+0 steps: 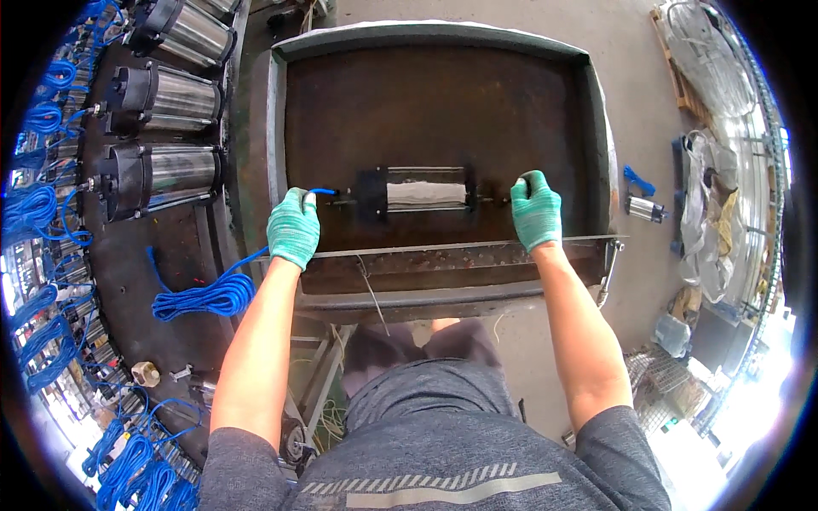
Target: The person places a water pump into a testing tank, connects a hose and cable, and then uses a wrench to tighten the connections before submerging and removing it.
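A metal cylinder with black end blocks [426, 192] lies across a rectangular metal tank [443, 36]. Thin shafts or fittings stick out from both its ends. My left hand [294, 226], in a green knitted glove, is closed on a blue cable [321, 191] beside the cylinder's left end. That cable seems to run back to a blue coil [209, 296] at the left. On the other side, my right hand [537, 209], gloved alike, is closed near the cylinder's right-hand shaft. Whatever its fingers may hold is hidden. Both forearms reach over the tank's near edge.
A metal bar [460, 247] crosses the tank's near side. Several larger black-ended cylinders [164, 180] lie on a dark bench at the left, with many blue coils beyond. A small cylinder [646, 209] lies on the floor to the right, near plastic-wrapped goods [707, 55] on a pallet.
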Demonstrator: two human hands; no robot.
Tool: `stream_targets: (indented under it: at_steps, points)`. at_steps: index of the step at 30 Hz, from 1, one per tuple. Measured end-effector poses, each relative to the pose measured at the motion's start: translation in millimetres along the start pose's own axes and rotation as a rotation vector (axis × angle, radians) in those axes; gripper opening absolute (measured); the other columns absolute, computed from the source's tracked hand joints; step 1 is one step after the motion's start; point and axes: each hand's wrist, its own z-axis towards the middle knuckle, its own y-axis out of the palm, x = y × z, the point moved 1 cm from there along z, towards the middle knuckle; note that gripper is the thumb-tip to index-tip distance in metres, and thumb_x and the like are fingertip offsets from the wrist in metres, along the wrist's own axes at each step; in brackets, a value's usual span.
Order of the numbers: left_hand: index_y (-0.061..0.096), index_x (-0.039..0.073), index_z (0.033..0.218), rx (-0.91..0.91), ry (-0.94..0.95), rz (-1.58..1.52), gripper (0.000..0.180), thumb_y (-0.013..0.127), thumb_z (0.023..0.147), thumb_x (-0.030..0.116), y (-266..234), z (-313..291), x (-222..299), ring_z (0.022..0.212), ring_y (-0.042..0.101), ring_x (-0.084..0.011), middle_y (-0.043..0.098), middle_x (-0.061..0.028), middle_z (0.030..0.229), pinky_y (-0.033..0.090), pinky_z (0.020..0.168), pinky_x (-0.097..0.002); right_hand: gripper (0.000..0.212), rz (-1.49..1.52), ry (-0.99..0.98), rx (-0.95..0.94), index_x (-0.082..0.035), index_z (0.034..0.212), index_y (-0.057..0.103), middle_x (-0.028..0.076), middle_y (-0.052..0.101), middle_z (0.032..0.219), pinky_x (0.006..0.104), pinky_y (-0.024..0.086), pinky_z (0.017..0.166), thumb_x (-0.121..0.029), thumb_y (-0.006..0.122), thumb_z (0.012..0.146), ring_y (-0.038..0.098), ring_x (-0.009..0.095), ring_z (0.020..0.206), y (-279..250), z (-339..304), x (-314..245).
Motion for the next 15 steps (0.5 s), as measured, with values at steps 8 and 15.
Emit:
stream_targets:
  at_steps: [8, 15]
  points:
    - [0.065, 0.007, 0.103, 0.004, 0.002, -0.026, 0.025, 0.055, 0.101, 0.030, 1.1, 0.5, -1.6, 0.089, 0.067, -0.0443, 0.071, -0.0226, 0.091, 0.052, 0.077, -0.0528, 0.014, 0.006, -0.007, 0.006, -0.005, 0.098, 0.062, 0.021, 0.068, 0.075, 0.0431, 0.052, 0.061, -0.019, 0.060, 0.097, 0.068, 0.039, 0.069, 1.7, 0.6, 1.9]
    - [0.065, 0.007, 0.103, -0.004, -0.011, -0.022, 0.025, 0.055, 0.101, 0.030, 1.5, 0.8, -2.9, 0.089, 0.066, -0.0446, 0.071, -0.0230, 0.092, 0.052, 0.077, -0.0532, 0.014, -0.004, -0.022, 0.020, -0.005, 0.098, 0.062, 0.021, 0.069, 0.076, 0.0436, 0.053, 0.062, -0.018, 0.060, 0.097, 0.068, 0.040, 0.070, 1.4, 0.1, 1.4]
